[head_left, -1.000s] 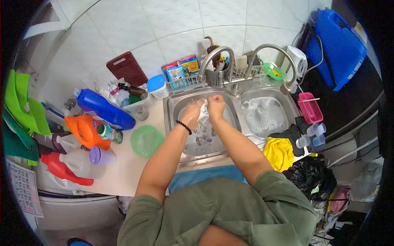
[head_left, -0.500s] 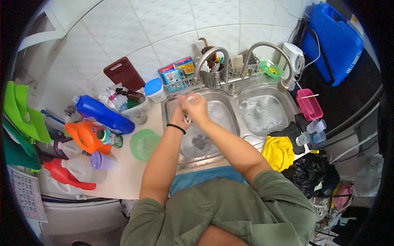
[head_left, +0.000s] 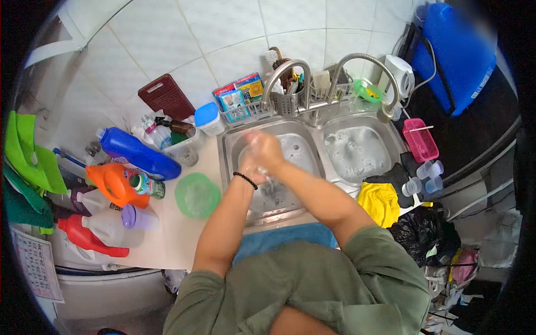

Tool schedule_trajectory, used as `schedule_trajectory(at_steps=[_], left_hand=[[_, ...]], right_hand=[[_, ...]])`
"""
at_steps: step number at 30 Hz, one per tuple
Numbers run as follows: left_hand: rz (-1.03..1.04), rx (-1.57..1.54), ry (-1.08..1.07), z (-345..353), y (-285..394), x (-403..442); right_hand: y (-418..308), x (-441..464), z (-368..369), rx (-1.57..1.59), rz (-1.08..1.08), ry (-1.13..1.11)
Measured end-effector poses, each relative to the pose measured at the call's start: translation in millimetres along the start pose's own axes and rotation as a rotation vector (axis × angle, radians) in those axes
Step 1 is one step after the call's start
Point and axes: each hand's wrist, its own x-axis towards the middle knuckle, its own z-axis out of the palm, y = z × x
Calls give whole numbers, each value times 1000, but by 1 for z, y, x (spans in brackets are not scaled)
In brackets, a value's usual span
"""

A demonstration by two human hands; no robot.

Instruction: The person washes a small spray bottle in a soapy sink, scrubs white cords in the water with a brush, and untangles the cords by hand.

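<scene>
My left hand (head_left: 249, 163), with a black beaded bracelet at its wrist, is closed against my right hand over the left sink basin (head_left: 312, 192). My right hand (head_left: 269, 149) is wrapped over it, fingers curled and partly smeared by motion. A bit of something white and wet shows between and below the palms; whether it is cloth or only suds I cannot make out. Soapy, foamy water fills the basin under both hands, with a dark patch near its front. The left curved faucet (head_left: 306, 84) arches above the basin's back edge.
Foamy water stands in the right basin (head_left: 357, 151). A green bowl (head_left: 197, 195), a blue bottle (head_left: 139, 155) and an orange jug (head_left: 116, 187) crowd the left counter. To the right are a yellow cloth (head_left: 378, 204), plastic cups (head_left: 412, 186) and a pink basket (head_left: 420, 142).
Both hands have shifted slightly down and turned against each other, still pressed together. The white strip seen below them earlier is now mostly hidden. My view has moved slightly.
</scene>
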Motion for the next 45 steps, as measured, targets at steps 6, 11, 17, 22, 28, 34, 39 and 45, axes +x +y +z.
schedule_trajectory(at_steps=[6,11,17,22,28,34,39,45], left_hand=[[415,16,-117,8,21,-11],[340,459,-136,-71,50,57],[288,490,65,21,38,19],[183,320,-150,63,9,8],[617,843,-422,40,-25,13],[104,316,-429,23,-19,6],[-11,378,-465,26,-41,8],[-55,337,-541,44,-52,-1]], right_hand=[[19,11,24,199,571,64],[4,-13,24,468,722,-254],[-20,-43,-102,520,782,115],[16,-68,-90,746,1169,358],[20,-41,-90,1655,852,558],[-16,-22,-75,228,444,538],[-12,-40,-9,-387,106,285],[-11,-30,-83,-356,362,336]])
